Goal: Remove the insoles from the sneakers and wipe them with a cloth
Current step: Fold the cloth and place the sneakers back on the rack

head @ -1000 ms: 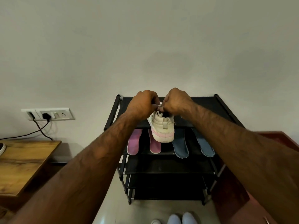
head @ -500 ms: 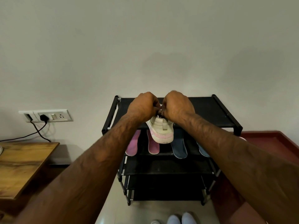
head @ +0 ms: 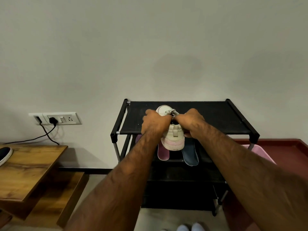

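The left hand (head: 155,122) and right hand (head: 191,122) both clasp a small cream sneaker (head: 174,139) at its opening. Their fingers are curled over the collar and the lace end, with the tips hidden behind the knuckles. The sneaker hangs heel-down, its toe poking out beyond the fingers over the top shelf of the black shoe rack (head: 216,117). Just below the fingers, on the next shelf, lie a pink insole (head: 163,154) and a blue insole (head: 190,155), which look to be already out of their shoes.

The risk looks to be in the pull. The opening is narrow, so tugging the sides apart too hard could strain the strap or lace. An insole dragged out by one corner could fold or tear (glued ones do). A loosened grip would drop the sneaker onto the insoles below. No cloth is in sight.

Half a second ago the knuckles nearly touched and hid the toe. Now the hands sit slightly apart and the toe and lace show past them.
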The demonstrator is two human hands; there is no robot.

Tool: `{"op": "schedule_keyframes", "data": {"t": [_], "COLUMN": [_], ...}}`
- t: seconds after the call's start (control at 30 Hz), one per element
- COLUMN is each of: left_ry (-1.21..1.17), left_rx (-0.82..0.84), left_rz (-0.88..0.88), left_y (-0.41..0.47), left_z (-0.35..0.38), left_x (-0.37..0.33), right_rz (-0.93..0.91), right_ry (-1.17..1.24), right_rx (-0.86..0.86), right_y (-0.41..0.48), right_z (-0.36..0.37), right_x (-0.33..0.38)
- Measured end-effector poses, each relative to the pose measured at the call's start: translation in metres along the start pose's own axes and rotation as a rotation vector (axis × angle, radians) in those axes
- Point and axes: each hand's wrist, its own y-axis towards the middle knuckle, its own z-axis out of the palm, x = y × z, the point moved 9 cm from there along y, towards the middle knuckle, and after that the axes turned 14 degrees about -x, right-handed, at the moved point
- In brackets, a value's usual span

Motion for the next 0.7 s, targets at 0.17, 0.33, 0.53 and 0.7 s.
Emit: {"op": "schedule_keyframes", "data": {"t": [0.17, 0.33, 0.53, 0.7], "left_ry": [-0.089, -0.126, -0.172, -0.142], "left_rx": [0.133, 0.071, -0.012, -0.042], "left_rz": [-0.139, -0.108, -0.104, -0.135], "left_y": [-0.001, 0.022, 0.073, 0.110], "left_z": [0.007, -0.018, -0.058, -0.078], "left_x": [0.012, 0.013, 0.025, 0.037], "right_rz": [0.017, -0.009, -0.014, -0.010], "right_ry": [0.009, 0.061, 0.166, 0.199], "right_rx": [0.016, 0.048, 0.139, 0.183], "right_y": [0.001, -0.004, -0.016, -0.015], "right_z": [0.006, 0.019, 0.067, 0.107], "right_x": [0.003, 0.028, 0.074, 0.099]}}
